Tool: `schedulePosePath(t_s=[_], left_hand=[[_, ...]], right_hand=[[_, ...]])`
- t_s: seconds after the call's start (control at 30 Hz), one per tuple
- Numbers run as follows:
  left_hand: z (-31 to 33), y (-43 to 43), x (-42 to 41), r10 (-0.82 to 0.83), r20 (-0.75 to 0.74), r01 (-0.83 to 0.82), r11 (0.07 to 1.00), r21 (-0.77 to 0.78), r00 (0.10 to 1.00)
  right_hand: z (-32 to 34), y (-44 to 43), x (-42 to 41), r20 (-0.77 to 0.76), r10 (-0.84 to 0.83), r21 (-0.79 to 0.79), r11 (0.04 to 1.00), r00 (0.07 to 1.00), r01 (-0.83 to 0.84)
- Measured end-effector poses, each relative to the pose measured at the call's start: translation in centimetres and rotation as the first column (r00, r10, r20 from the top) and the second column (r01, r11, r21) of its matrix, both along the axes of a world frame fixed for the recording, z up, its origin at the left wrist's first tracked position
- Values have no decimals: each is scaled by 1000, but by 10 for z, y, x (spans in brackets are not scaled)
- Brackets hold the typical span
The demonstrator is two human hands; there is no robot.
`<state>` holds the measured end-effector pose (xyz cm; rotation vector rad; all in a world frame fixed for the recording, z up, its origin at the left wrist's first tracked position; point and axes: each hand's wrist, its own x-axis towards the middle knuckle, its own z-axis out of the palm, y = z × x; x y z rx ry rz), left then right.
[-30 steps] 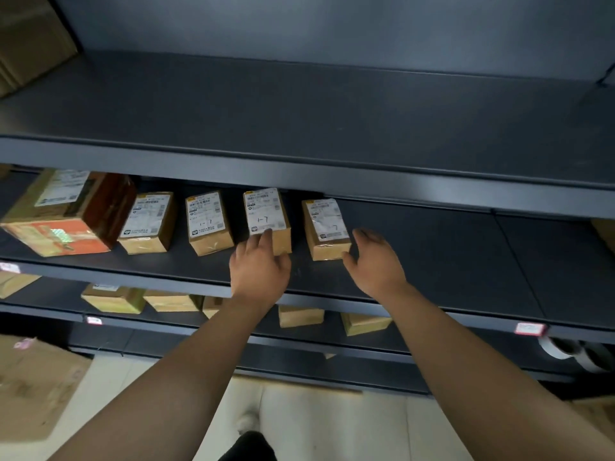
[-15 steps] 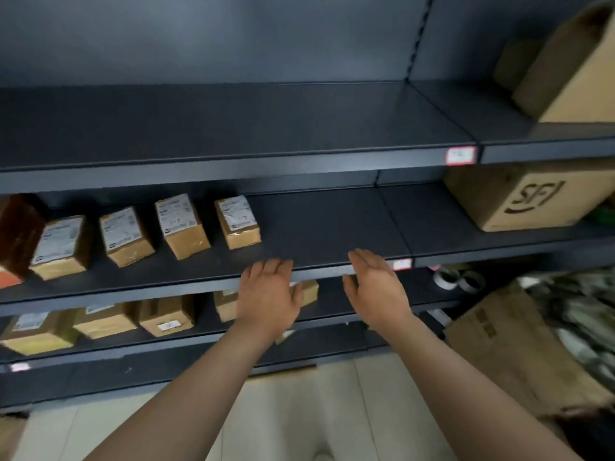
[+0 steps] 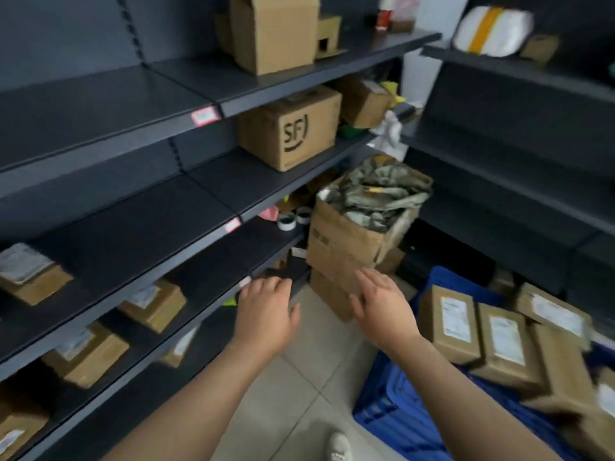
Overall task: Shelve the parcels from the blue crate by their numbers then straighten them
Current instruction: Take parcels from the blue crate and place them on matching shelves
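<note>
Fingers on left hand and right hand are left loose, nothing gripped. "SF" is printed on one carton. View's been swung from the shelf over to the blue crate.

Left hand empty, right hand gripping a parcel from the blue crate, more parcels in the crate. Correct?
One thing is off: the right hand grips nothing. Its fingers are straight and it hangs short of the blue crate, touching no parcel. The left hand is empty, and parcels do lie in the crate. The head view shows this.

Brown labelled parcels in blue crate
</note>
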<state>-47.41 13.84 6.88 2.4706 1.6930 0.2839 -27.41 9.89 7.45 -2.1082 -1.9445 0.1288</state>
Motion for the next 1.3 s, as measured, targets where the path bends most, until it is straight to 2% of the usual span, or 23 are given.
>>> schedulePosePath(t_s=[0.13, 0.3, 0.53, 0.77, 1.0, 1.3], left_hand=[[0, -12, 72, -185, -3, 185, 983, -2, 983], [-15, -29, 163, -331, 22, 331, 942, -50, 943], [-51, -42, 279, -373, -43, 361, 916, -176, 927], [-106, -35, 352, -324, -80, 278, 895, -349, 943], [-162, -9, 397, -314, -47, 241, 809, -536, 948], [-245, 19, 421, -366, -73, 236, 726, -646, 928]], right_hand=[[0, -43, 65, -12, -160, -45, 986, 987, 159], [-13, -91, 148, -49, -333, -120, 938, 942, 326], [-49, -124, 263, -133, -499, -260, 851, 856, 455], [-117, -121, 336, -261, -576, -416, 792, 775, 448], [-176, -93, 356, -327, -590, -496, 772, 738, 397], [-257, -53, 361, -388, -633, -584, 731, 670, 353]])
